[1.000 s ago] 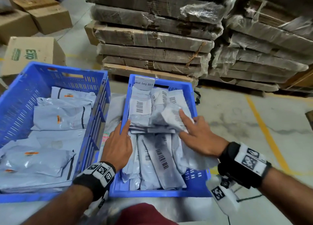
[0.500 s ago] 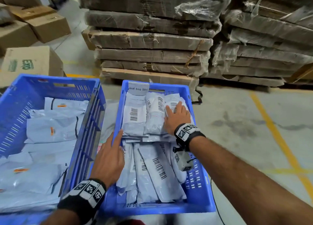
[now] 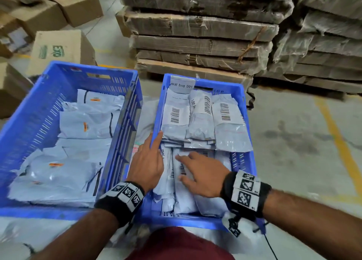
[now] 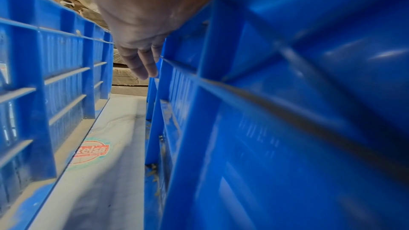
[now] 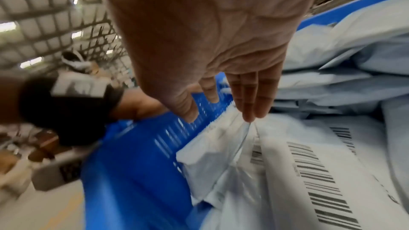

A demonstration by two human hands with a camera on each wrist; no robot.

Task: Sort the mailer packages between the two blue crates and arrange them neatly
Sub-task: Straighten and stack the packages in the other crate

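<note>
**Both hands at the smaller crate of barcoded mailers**

Two blue crates sit side by side on the floor. The larger left crate [image 3: 39,110] holds flat grey mailers with orange tags [image 3: 86,125], loosely overlapped. The smaller right crate [image 3: 242,95] holds barcoded mailers in two rows: a far row [image 3: 197,118] lying side by side, and a near row [image 3: 182,183] under the hands.

The left hand [image 3: 147,165] lies over the right crate's left wall, fingers straight, its index finger reaching the corner of a far-row mailer; its grip is wide and holds nothing. The right hand [image 3: 201,175] rests flat on the near row, fingers spread and straight, fingertips [image 5: 250,111] touching a mailer's edge, grip likewise wide.

Stacked wrapped cardboard bundles [image 3: 199,26] stand behind the crates, cardboard boxes [image 3: 60,50] at left.
</note>
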